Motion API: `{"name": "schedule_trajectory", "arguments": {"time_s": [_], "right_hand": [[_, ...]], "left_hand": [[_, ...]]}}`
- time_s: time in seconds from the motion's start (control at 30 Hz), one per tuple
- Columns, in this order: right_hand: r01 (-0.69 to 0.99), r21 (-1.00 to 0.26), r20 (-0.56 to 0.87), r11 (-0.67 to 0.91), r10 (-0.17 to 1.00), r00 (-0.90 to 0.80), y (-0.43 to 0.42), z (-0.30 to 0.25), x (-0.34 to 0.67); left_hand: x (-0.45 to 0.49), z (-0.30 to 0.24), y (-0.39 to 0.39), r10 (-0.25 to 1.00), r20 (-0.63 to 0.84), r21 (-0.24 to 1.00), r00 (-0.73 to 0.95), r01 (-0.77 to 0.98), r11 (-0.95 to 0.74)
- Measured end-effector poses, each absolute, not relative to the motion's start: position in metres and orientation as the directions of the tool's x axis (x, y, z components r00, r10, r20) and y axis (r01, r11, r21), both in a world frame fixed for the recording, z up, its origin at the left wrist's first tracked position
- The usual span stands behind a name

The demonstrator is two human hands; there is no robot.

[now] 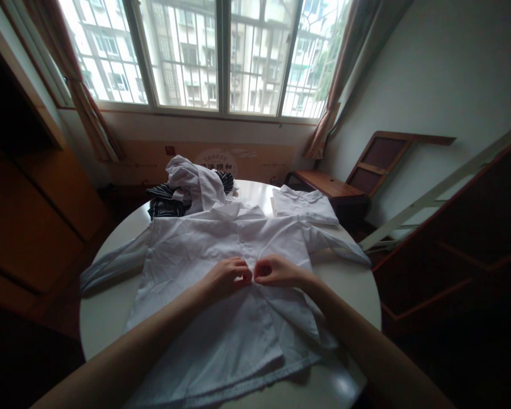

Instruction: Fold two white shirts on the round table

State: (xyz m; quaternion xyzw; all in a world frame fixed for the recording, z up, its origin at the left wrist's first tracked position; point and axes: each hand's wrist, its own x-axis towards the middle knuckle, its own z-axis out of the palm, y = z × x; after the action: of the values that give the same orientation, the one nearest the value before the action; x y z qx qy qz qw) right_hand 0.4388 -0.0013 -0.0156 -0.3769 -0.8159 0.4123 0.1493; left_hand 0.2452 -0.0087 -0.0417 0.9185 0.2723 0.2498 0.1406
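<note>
A white long-sleeved shirt (187,250) lies spread front side up, its collar toward the window and its sleeves out to both sides. At the middle of its front, my left hand (232,274) pinches the front edge with curled fingers. Close beside it, my right hand (275,270) has thumb and fingertips closed on the opposite front edge. The two hands nearly meet over the button strip; any button between the fingertips is too small to make out. Below them the front panels fall apart toward the hem.
A round white table (106,324) carries the shirt. At its far left sits a heap of crumpled clothes (196,179), white and black striped. A folded white shirt (304,204) lies far right. Beyond stand a wooden bench (323,184) and a window (221,57).
</note>
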Motion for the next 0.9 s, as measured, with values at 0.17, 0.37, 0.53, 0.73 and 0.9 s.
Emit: {"name": "schedule_trajectory", "arguments": {"time_s": [0.17, 0.37, 0.53, 0.73, 0.9], "right_hand": [[0.497, -0.783, -0.066, 0.375, 0.744, -0.665, -0.002, -0.015, 0.439], [0.484, -0.785, -0.054, 0.386, 0.735, -0.676, -0.001, -0.017, 0.438], [0.467, -0.78, -0.027, 0.417, 0.722, -0.691, 0.001, -0.022, 0.439], [0.467, -0.76, -0.014, 0.453, 0.706, -0.709, 0.001, -0.022, 0.439], [0.509, -0.666, 0.021, 0.545, 0.697, -0.717, -0.001, -0.022, 0.438]], "left_hand": [[0.245, -0.037, -0.011, 0.544, 0.382, 0.346, 0.747, 0.43, -0.834], [0.247, -0.037, -0.012, 0.535, 0.38, 0.311, 0.755, 0.44, -0.842], [0.248, -0.033, -0.013, 0.505, 0.346, 0.259, 0.791, 0.436, -0.862], [0.246, -0.026, -0.015, 0.496, 0.321, 0.253, 0.807, 0.432, -0.866], [0.245, -0.024, -0.018, 0.53, 0.314, 0.299, 0.788, 0.448, -0.843]]}}
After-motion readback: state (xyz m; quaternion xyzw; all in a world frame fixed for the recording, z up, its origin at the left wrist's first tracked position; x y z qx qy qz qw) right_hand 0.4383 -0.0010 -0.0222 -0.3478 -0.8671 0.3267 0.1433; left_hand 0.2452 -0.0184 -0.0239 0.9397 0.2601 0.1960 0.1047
